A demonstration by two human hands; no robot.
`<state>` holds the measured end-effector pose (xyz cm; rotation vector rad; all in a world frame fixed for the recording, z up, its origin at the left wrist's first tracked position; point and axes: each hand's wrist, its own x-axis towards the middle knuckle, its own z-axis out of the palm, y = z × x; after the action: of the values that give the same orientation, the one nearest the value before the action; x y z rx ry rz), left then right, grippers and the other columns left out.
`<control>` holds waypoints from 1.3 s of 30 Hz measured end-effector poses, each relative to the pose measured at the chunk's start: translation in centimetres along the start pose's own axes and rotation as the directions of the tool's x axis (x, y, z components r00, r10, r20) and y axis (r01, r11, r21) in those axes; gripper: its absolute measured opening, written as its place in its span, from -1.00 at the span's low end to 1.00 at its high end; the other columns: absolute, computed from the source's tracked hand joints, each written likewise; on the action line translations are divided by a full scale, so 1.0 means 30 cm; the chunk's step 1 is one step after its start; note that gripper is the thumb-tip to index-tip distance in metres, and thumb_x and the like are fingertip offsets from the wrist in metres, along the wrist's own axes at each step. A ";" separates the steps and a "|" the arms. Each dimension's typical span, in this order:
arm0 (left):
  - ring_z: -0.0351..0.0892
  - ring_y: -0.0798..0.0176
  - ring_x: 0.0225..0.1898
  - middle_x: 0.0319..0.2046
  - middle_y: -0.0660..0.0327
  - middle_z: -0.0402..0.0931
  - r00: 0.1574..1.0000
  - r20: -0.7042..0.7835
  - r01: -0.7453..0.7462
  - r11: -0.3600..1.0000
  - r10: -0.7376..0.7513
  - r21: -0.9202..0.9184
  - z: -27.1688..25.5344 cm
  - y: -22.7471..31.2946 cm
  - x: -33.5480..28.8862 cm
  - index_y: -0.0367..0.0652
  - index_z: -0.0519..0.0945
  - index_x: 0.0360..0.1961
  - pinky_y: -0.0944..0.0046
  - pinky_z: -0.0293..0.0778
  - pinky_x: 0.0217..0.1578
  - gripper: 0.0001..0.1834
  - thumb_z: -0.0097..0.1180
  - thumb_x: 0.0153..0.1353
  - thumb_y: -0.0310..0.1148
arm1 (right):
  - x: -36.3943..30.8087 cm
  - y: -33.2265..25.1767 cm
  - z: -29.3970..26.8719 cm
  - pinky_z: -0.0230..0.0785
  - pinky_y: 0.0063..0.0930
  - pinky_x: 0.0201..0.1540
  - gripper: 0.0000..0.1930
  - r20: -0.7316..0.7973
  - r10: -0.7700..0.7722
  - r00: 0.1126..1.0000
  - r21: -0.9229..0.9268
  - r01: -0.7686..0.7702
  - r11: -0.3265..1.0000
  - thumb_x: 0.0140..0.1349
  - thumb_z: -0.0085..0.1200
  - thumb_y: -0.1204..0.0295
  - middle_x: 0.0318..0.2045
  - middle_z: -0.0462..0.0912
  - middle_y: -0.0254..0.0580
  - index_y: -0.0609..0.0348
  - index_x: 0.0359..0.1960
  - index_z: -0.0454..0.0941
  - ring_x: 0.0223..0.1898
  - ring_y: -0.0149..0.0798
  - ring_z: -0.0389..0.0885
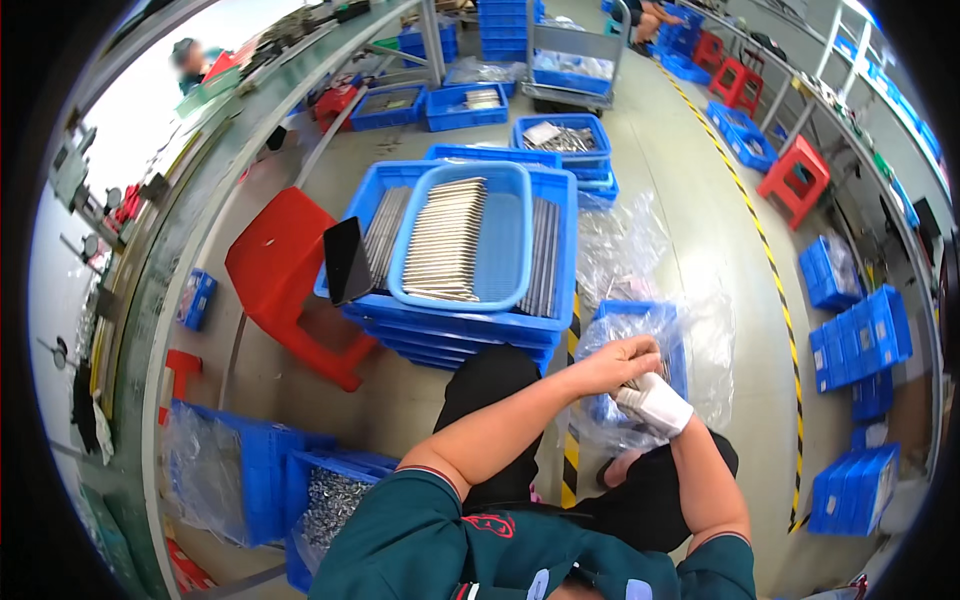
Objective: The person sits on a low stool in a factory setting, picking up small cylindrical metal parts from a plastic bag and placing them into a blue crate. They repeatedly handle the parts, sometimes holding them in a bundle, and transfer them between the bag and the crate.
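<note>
Both hands meet over a blue bin (676, 372) lined with clear plastic, just ahead of my knees. My bare left hand (622, 363) has its fingers bent and pressed together. Close against it, my right hand (655, 404), in a white glove or wrap, is curled closed. Small greyish pieces seem to show between the hands, too small and covered to name. To the left stands a stack of blue crates; on it a light blue basin (506, 250) holds a row of slim metal bars (442, 240). Darker bars flank the basin in the top crate (565, 225).
A black phone-like slab (346, 262) leans at the stack's left corner, beside a red stool (285, 260). A bin of small metal parts (335, 505) sits at lower left. A workbench (205, 170) runs along the left. Blue bins and a hazard-striped floor line (765, 245) lie right.
</note>
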<state>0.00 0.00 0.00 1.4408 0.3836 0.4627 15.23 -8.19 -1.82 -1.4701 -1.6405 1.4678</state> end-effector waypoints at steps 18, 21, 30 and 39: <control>0.46 0.36 -0.59 -0.61 0.17 0.50 0.947 -0.316 0.058 0.998 -0.052 0.009 -0.017 -0.104 -0.028 -0.27 0.48 -0.41 0.32 0.39 -0.53 -0.69 0.06 0.24 -0.19 | 0.692 -0.776 0.060 0.36 -0.17 -0.17 -0.66 -0.041 -0.234 0.971 -0.780 0.115 0.616 0.14 0.06 0.15 -0.35 0.59 0.12 0.21 -0.27 0.52 -0.23 0.13 0.55; 0.50 0.27 -0.55 -0.61 0.13 0.51 0.943 -0.331 0.045 0.998 -0.031 0.035 -0.042 -0.083 -0.050 -0.29 0.48 -0.43 0.24 0.41 -0.48 -0.68 0.06 0.21 -0.20 | 0.904 -0.799 0.102 0.38 -0.18 -0.11 -0.65 -0.049 -0.192 0.980 -0.860 0.057 0.508 0.16 0.04 0.14 -0.30 0.60 0.14 0.21 -0.23 0.50 -0.21 0.10 0.57; 0.50 -0.09 -0.07 -0.16 -0.09 0.54 0.957 -0.271 -0.105 0.994 0.100 -0.004 -0.056 -0.056 -0.061 -0.24 0.51 -0.08 0.09 0.37 -0.09 -0.60 0.02 0.17 -0.18 | 1.181 -0.825 0.217 0.38 -0.18 -0.02 -0.70 0.004 -0.168 0.986 -0.917 0.071 0.392 0.13 -0.04 0.31 -0.19 0.60 0.09 0.20 -0.16 0.51 -0.11 0.06 0.57; 0.42 -0.20 0.05 -0.04 -0.14 0.49 0.978 -0.200 -0.044 0.992 0.066 0.115 -0.066 -0.061 -0.058 -0.16 0.46 0.04 0.01 0.32 0.02 -0.52 -0.14 0.22 -0.08 | 1.219 -0.793 0.253 0.38 -0.22 0.01 -0.74 0.048 -0.365 0.930 -0.919 0.184 0.348 0.11 0.06 0.34 -0.17 0.57 0.03 0.20 -0.20 0.52 -0.05 0.01 0.53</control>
<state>-2.38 0.64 -2.06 1.5184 0.5406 0.6450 -11.51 25.97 7.11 -1.5774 -2.6074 0.0780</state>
